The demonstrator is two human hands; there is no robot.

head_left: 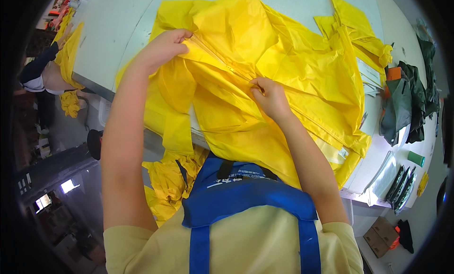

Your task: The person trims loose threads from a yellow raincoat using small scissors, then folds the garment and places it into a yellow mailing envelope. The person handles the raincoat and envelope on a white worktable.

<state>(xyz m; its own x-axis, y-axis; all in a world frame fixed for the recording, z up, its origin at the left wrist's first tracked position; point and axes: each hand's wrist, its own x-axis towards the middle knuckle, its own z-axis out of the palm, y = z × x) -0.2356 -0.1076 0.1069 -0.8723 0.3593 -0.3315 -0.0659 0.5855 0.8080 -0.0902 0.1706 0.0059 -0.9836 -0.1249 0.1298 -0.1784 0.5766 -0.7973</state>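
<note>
A yellow raincoat [302,61] lies spread and rumpled on the white table [118,26], its lower part hanging over the near edge toward my blue apron [250,203]. A zipper [231,69] runs slantwise across its front, from upper left to lower right. My left hand [163,49] pinches the coat's front edge at the zipper's upper left end, fingers closed on the fabric. Farther down the same zipper line, my right hand [272,98] is closed in a pinch at the zipper. Its fingertips partly hide what they grip.
Crumpled yellow fabric [168,179] hangs below the table's edge at my left. Dark green garments [397,104], a green roll [416,158] and flat dark packs [401,186] lie at right. Cardboard boxes [380,236] stand lower right. Another person [45,68] handles yellow cloth at far left.
</note>
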